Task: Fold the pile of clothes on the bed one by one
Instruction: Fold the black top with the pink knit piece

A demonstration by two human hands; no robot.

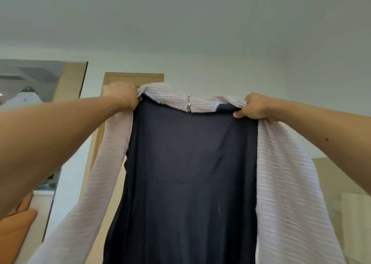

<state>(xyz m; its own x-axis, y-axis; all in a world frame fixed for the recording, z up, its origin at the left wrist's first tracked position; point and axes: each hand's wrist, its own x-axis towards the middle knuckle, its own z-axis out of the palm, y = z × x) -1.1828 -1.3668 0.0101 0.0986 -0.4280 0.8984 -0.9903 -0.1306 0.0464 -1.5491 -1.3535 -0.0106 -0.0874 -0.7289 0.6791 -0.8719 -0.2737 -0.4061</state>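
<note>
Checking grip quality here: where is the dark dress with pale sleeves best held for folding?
At its two top shoulder corners, coming from the outer sides, as the left hand and right hand grip now: the dress then hangs flat between them, pale sleeves falling clear on either side.

The only things bearing anything here are the person's two hands, held up at mid-frame. The left hand (122,98), centre left, grips one top corner of the garment (190,173); the right hand (254,107), centre right, pinches the other corner. The garment, dark with pale woven sides, hangs between them and runs off the bottom edge.
</note>
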